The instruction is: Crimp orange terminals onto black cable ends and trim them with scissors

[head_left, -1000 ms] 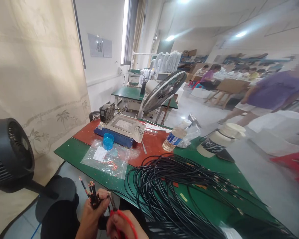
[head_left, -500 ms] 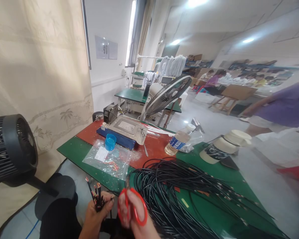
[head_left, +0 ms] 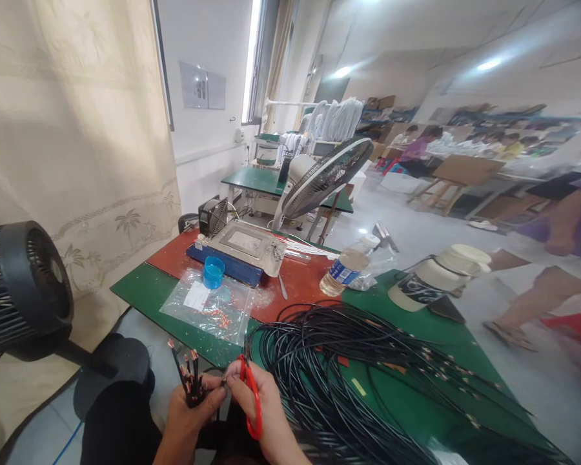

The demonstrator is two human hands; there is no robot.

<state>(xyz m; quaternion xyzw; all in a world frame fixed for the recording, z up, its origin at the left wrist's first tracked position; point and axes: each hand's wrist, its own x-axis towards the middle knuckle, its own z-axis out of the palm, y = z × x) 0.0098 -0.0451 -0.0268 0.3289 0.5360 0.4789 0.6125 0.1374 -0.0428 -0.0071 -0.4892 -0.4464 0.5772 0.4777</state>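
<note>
My left hand (head_left: pixel 191 413) is closed round a small bunch of black cables (head_left: pixel 190 378), their stripped ends with reddish and bare tips pointing up. One cable end sticks out between its thumb and fingers toward the right. My right hand (head_left: pixel 259 394) has red-handled scissors (head_left: pixel 253 400) hooked on it, and its thumb and fingertips pinch at that cable end. The two hands nearly meet at the table's front edge. Right beside them a large heap of black cables (head_left: pixel 314 361) is spread over the green table mat (head_left: pixel 145 284).
Behind lie a clear plastic bag (head_left: pixel 179 307) with orange bits, a blue cup (head_left: pixel 214 272) and a blue-based metal device (head_left: pixel 242 248). A bottle (head_left: pixel 343 268) and a cream jug (head_left: pixel 430 278) stand right. A black fan (head_left: pixel 24 290) is at left; a person (head_left: pixel 576 226) walks at right.
My right hand has turned and moved left to the cable end, its fingertips now pinching there, with the scissors swung edge-on. The person at right has moved farther right.
</note>
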